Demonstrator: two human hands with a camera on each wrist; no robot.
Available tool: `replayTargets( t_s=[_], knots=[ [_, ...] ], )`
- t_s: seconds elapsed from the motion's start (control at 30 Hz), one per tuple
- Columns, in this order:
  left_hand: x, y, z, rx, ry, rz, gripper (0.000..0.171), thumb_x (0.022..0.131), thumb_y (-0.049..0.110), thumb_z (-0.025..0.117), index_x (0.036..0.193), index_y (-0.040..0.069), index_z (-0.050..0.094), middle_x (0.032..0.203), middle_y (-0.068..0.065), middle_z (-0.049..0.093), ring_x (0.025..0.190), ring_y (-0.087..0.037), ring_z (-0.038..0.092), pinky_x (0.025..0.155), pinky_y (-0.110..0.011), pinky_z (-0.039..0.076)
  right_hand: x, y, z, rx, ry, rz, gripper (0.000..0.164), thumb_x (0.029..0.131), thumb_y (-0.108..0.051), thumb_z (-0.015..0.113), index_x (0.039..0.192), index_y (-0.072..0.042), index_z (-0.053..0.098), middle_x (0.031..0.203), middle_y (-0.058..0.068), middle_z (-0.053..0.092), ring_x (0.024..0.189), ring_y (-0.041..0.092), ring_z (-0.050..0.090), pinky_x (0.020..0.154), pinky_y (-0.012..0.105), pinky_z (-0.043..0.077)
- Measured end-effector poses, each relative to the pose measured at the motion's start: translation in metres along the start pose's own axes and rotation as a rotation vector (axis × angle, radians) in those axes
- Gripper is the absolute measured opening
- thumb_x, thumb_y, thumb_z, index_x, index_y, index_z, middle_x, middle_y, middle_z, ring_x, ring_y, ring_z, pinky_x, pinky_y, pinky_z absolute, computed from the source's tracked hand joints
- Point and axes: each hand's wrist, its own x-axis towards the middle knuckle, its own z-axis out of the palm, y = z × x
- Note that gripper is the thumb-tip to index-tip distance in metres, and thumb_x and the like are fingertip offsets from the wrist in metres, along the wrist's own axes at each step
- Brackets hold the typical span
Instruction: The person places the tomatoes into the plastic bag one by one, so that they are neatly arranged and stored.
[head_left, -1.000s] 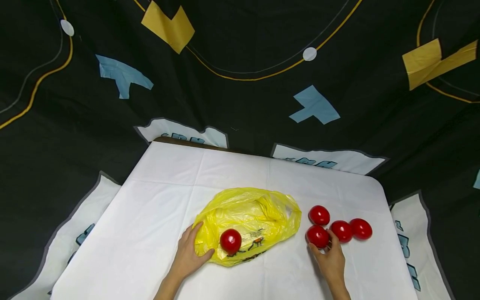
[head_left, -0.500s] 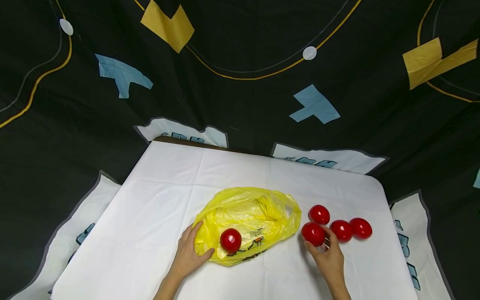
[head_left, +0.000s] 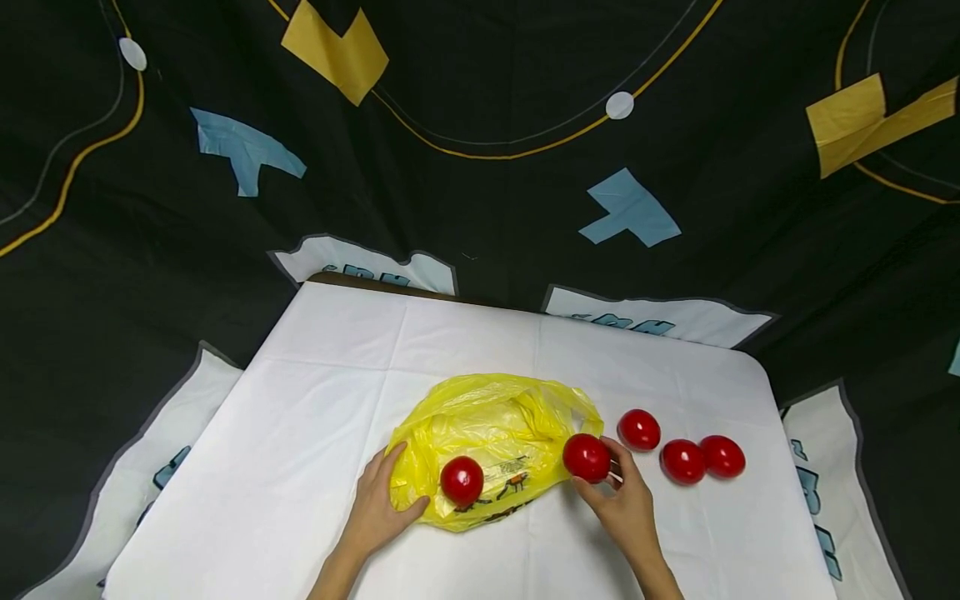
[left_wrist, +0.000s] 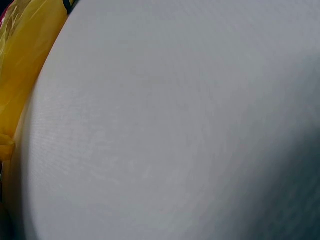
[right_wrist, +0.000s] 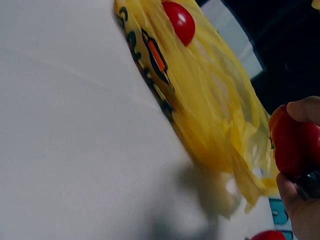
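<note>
White tablecloth (head_left: 300, 467), tomato (head_left: 585, 457) between right fingers (head_left: 621, 455)

Head view faces down; close wrist views share the bag (head_left: 487, 437).

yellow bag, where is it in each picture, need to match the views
Head: yellow bag just below the middle of the picture.
Left wrist: only a strip of the yellow bag at the upper left edge.
Right wrist: yellow bag slants from the top down toward the lower right.
Shared landmark: the white cloth, visible in all three.
</note>
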Motion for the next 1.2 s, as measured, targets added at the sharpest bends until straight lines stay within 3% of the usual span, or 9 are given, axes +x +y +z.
replayTargets(
  t_s=[0.33,0.7,1.2],
  knots=[
    [0.001,0.001,0.0,0.001,0.002,0.002,0.093,0.069,0.038,0.08,0.144,0.01,0.035,0.141,-0.014,0.037,0.128,-0.033,0.034,0.1,-0.058,0.03,-0.001,-0.013,0.027,0.045,-0.092,-0.075,0.072,0.068,-0.01,0.085,0.131,-0.01,0.05,0.126,0.01,0.056,0.104,0.024,0.058,0.085,0.043,0.052],
    [0.001,0.001,0.0,0.001,-0.001,-0.007,0.093,0.069,0.039,0.08,0.145,0.011,0.034,0.141,-0.014,0.037,0.127,-0.032,0.035,0.099,-0.058,0.03,-0.003,-0.012,0.062,0.037,-0.209,-0.148,0.071,0.069,-0.013,0.084,0.131,-0.008,0.05,0.124,0.012,0.057,0.105,0.027,0.059,0.082,0.035,0.053],
    [0.0,-0.001,0.001,0.007,0.009,0.01,0.092,0.069,0.037,0.08,0.144,0.01,0.035,0.14,-0.015,0.037,0.126,-0.033,0.036,0.098,-0.059,0.031,-0.005,-0.016,0.078,-0.004,-0.272,-0.148,0.072,0.071,-0.016,0.083,0.133,-0.01,0.047,0.124,0.013,0.056,0.107,0.026,0.057,0.084,0.037,0.052]
  ],
)
